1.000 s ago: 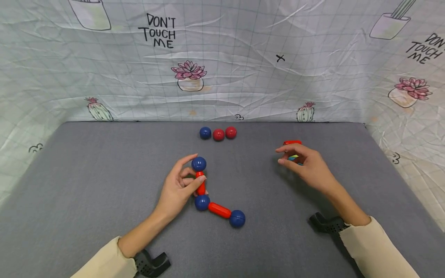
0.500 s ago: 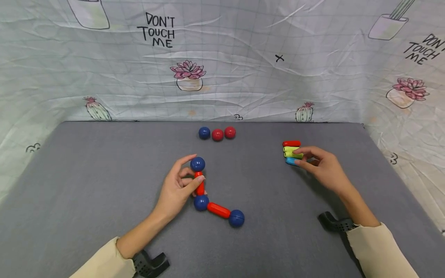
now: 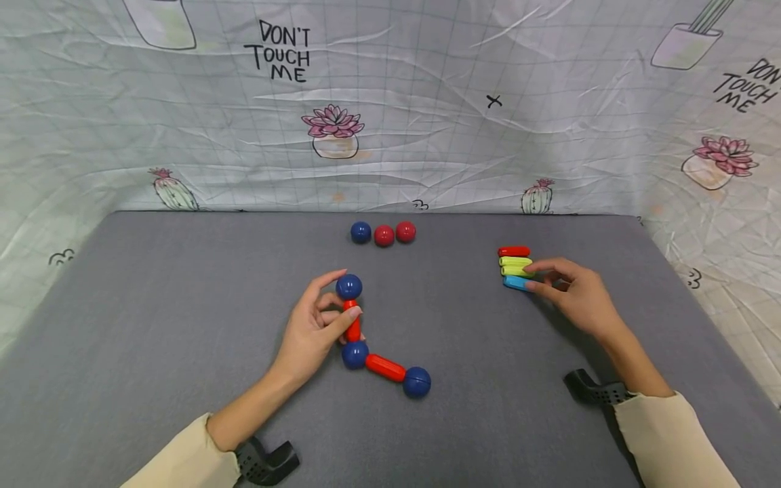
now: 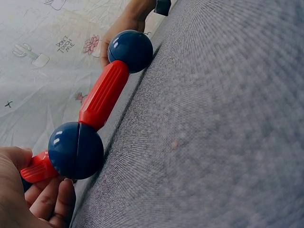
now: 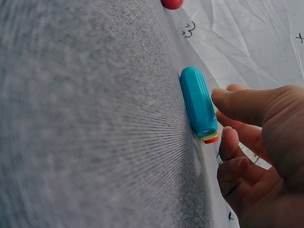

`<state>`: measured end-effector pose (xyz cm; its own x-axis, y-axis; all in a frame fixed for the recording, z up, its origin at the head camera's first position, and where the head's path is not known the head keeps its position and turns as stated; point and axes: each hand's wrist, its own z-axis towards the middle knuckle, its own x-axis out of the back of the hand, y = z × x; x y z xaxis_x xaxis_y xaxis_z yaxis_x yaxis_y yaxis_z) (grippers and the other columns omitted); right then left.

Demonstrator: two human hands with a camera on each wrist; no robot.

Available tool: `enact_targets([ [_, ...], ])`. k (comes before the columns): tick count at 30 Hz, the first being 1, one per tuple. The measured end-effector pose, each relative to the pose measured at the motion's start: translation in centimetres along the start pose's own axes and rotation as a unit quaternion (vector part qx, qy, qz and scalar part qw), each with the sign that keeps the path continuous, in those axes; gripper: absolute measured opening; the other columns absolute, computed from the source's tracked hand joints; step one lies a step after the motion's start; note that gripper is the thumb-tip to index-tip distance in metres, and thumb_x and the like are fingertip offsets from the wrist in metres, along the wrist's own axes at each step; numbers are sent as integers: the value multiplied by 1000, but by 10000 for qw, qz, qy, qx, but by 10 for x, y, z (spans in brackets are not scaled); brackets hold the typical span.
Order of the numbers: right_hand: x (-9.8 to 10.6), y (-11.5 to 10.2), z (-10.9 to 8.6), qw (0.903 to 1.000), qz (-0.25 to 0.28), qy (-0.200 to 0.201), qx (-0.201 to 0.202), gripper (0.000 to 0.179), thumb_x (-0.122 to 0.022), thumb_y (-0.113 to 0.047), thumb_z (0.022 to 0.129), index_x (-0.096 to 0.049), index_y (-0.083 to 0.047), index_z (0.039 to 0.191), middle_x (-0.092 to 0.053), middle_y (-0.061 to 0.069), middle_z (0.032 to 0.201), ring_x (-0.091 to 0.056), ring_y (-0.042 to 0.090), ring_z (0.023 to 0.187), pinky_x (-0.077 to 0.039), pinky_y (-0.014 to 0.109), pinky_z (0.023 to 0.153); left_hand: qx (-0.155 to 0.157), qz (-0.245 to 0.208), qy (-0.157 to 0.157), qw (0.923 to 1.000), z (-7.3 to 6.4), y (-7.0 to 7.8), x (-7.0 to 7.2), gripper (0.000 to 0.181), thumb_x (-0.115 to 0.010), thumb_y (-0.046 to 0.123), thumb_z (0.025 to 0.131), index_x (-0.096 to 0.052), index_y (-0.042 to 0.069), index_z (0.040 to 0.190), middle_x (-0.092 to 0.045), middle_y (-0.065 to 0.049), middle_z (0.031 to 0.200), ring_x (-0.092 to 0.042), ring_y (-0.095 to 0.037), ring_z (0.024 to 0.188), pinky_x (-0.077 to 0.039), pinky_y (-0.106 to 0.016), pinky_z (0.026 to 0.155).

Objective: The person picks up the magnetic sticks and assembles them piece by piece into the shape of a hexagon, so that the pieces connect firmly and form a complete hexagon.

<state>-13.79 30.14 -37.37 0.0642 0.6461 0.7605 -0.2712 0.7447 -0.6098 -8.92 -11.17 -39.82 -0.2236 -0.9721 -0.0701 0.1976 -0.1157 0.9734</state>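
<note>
My left hand pinches the upper red rod of a ball-and-rod toy chain between thumb and fingers. A blue ball caps that rod at the far end, and a second blue ball joins it to another red rod, which ends in a third blue ball. On the right, my right hand is at the near ends of a row of rods, thumb by the blue rod and index finger by the yellow rods. Whether the fingertips press them is hard to tell.
A loose blue ball and two red balls, one of them the middle ball, lie near the back edge of the grey table. Beyond the yellow rods lies a red rod. A printed white cloth hangs behind.
My right hand has moved rightward from over the rods to their near right ends, uncovering the yellow and blue rods. My left hand and the chain have kept their place.
</note>
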Motion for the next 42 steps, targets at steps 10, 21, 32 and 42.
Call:
enact_targets([
  [10, 1, 2, 1, 9999, -92, 102, 54, 23, -73, -18, 86, -69, -17, 109, -57, 3, 82, -49, 13, 71, -40, 19, 58, -29, 75, -10, 10000, 2, 0, 0, 57, -62, 0, 92, -35, 2, 142, -57, -19, 88, -65, -25, 61, -50, -29, 54],
  [21, -3, 3, 2, 9995, -102, 209, 222, 22, -74, -12, 85, -70, -14, 106, -56, 2, 82, -48, 11, 71, -39, 17, 59, -21, 88, -29, 10000, 2, 0, 2, 57, -62, 0, 92, -35, 2, 142, -57, -20, 89, -65, -26, 62, -50, -29, 54],
  [32, -3, 3, 2, 9998, -154, 70, 76, 20, -74, -14, 85, -69, -14, 105, -57, 3, 81, -49, 11, 72, -40, 18, 60, -7, 79, -49, 10000, 2, 0, 1, 57, -62, 0, 92, -35, 2, 142, -57, -20, 89, -67, -27, 63, -50, -29, 54],
  [42, -4, -2, 1, 9986, -476, -111, 215, 23, -77, -14, 82, -70, -16, 104, -58, 1, 76, -52, 13, 66, -40, 22, 56, 27, 68, -35, 10000, 2, -1, 1, 58, -62, 0, 92, -35, 2, 142, -57, -19, 89, -66, -25, 63, -50, -28, 54],
])
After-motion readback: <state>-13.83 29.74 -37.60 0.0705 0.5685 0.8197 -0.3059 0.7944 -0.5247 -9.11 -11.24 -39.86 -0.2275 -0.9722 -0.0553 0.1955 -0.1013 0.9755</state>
